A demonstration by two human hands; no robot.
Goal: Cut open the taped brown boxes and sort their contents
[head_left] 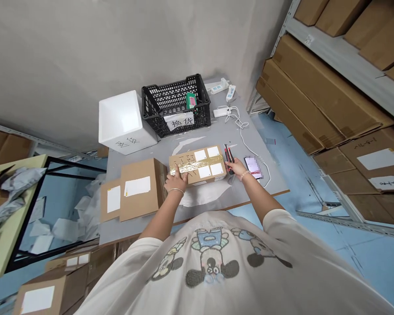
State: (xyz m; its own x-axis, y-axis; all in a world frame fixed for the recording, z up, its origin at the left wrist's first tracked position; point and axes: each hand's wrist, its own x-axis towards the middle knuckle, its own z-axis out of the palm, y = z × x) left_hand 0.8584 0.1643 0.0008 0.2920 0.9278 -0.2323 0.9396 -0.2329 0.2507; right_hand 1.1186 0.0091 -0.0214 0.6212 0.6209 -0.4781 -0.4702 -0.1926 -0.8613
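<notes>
A flat cardboard parcel (197, 164) lies on the grey table (210, 133), with clear tape across it and several white labels on top. My left hand (176, 181) rests on its near edge, fingers over the tape and holding it. My right hand (235, 167) is at the parcel's right end, gripping a black and red utility knife (229, 158). The blade is hidden from this view. A larger cardboard box (138, 190) lies beside the parcel on the left, touching it. A phone (252, 167) with a blurred screen lies just right of my right hand.
A black plastic crate (175, 105) and a white foam box (120, 122) stand at the table's back. Power strips (219, 86) and a white cable (249, 148) lie to the right. Shelves of cartons (325, 96) rise on the right; crumpled plastic bags (13, 192) lie left.
</notes>
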